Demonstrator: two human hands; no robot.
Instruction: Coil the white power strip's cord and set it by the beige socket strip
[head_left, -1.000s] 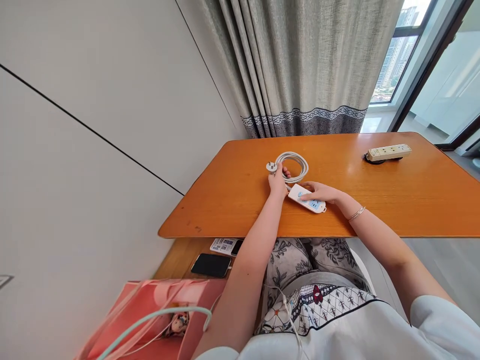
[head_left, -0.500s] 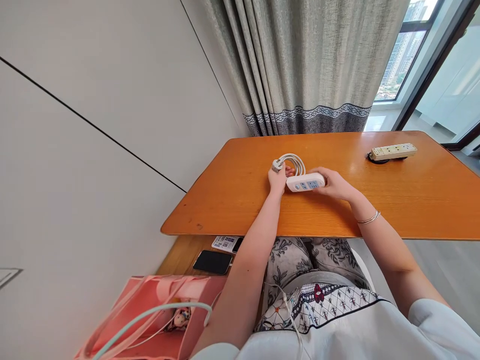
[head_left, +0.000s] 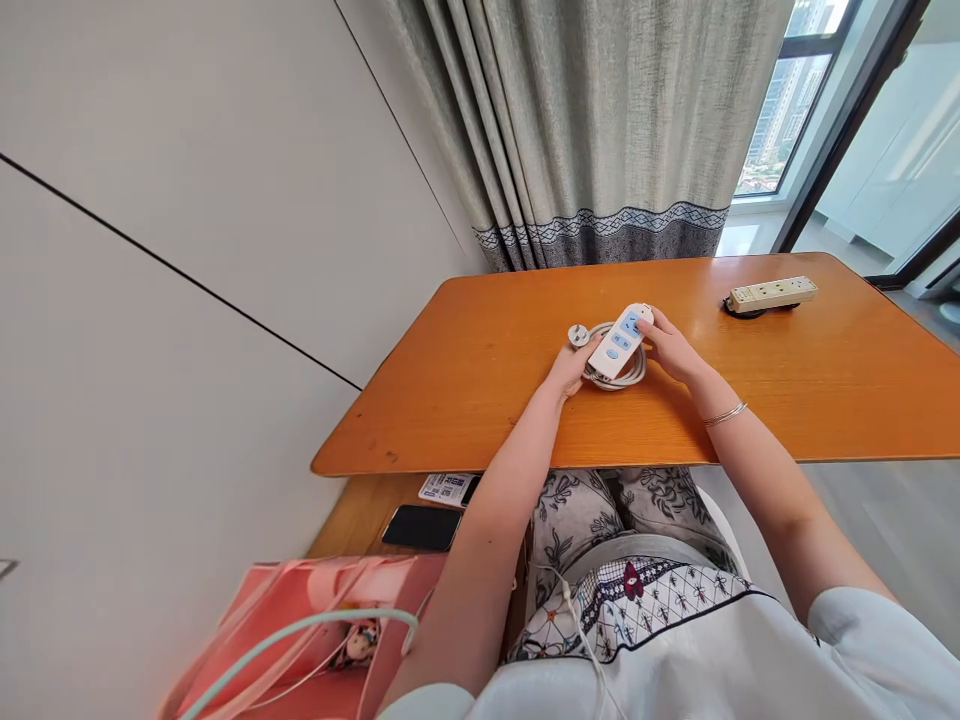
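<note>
A white power strip [head_left: 621,341] with blue socket faces is tilted above the wooden table [head_left: 465,400], its far end pointing up and right. Behind and below it lies its coiled white cord [head_left: 636,374], partly hidden by the strip. The plug [head_left: 577,336] sticks out at the left with its prongs showing. My left hand [head_left: 572,368] is closed around the cord coil and the near left end of the strip. At the far right end my right hand [head_left: 669,345] grips the strip, thumb on its face.
A second, cream power strip [head_left: 772,294] with a dark cord lies at the table's back right. Left below the table are a phone [head_left: 422,527], a printed card [head_left: 444,488] and a pink bag [head_left: 300,640]. A curtain [head_left: 600,130] hangs behind.
The white strip has turned from nearly level to slanting, right end up, and now lies over the coil. The coil and plug have shifted right, and the view has moved slightly.
</note>
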